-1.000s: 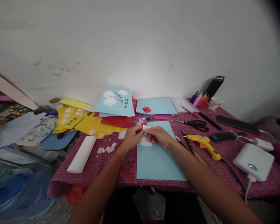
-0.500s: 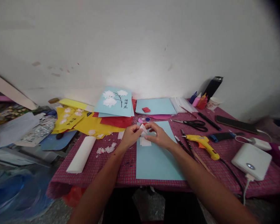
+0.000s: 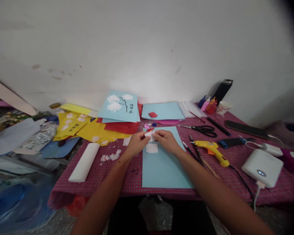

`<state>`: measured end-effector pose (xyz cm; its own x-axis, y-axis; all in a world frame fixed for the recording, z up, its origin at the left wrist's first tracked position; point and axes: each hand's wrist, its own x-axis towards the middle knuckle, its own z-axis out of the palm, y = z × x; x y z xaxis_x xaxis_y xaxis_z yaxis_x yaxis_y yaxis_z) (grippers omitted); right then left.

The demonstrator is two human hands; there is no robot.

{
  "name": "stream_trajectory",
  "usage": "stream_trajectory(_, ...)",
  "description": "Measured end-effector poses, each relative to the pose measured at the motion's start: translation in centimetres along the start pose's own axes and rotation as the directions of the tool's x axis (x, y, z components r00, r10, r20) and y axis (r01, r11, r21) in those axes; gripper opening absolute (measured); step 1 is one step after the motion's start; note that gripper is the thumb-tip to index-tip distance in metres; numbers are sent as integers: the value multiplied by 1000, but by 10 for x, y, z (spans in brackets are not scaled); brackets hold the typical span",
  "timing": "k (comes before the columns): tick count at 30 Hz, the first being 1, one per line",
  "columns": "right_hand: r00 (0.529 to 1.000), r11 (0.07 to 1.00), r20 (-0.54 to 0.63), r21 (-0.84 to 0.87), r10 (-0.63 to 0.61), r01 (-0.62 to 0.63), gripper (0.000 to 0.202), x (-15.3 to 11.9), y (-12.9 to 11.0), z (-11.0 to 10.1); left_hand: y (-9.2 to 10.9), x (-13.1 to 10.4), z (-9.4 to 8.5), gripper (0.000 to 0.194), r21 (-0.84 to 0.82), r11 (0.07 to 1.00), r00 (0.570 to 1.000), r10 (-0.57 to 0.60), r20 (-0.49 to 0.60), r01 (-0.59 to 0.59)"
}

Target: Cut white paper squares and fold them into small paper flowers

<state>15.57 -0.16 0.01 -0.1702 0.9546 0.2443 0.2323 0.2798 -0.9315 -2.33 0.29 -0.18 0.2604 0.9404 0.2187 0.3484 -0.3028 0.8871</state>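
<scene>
Between both hands is a small piece of white paper (image 3: 150, 135), held over the upper part of a light blue sheet (image 3: 165, 169). My left hand (image 3: 137, 143) pinches its left side, and my right hand (image 3: 165, 140) pinches its right side. Just below the fingers, a few small white paper squares (image 3: 152, 148) lie on the blue sheet. A bit of red paper (image 3: 150, 130) shows behind the held piece, partly covered by it. Torn white scraps (image 3: 111, 156) are on the cloth left of my left hand.
Scissors (image 3: 201, 130), a yellow glue gun (image 3: 212, 150) and a white power bank (image 3: 262, 168) lie on the right. A white paper roll (image 3: 85, 162) is on the left. Behind stand a card with white blossoms (image 3: 120, 107), paint bottles (image 3: 208, 105) and a black flask (image 3: 222, 91).
The white paper went from a folded, pointed shape to a flatter piece stretched between both hands. My right fingers closed in on its right side.
</scene>
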Motion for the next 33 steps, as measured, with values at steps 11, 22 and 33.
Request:
stream_trajectory(11, 994, 994, -68, 73, 81, -76, 24, 4, -2, -3, -6, 2, 0, 22, -11, 999, 998, -43, -35, 43)
stream_trajectory(22, 996, 984, 69, 167, 53, -64, 28, 1, 4, -5, -11, 4, 1, 18, -89, 994, 997, -60, -40, 56)
stream_trajectory(33, 987, 992, 121, -64, -104, 112, 29, -2, 4, 4, -5, 2, 2, 23, -172, 983, 998, -69, -6, 67)
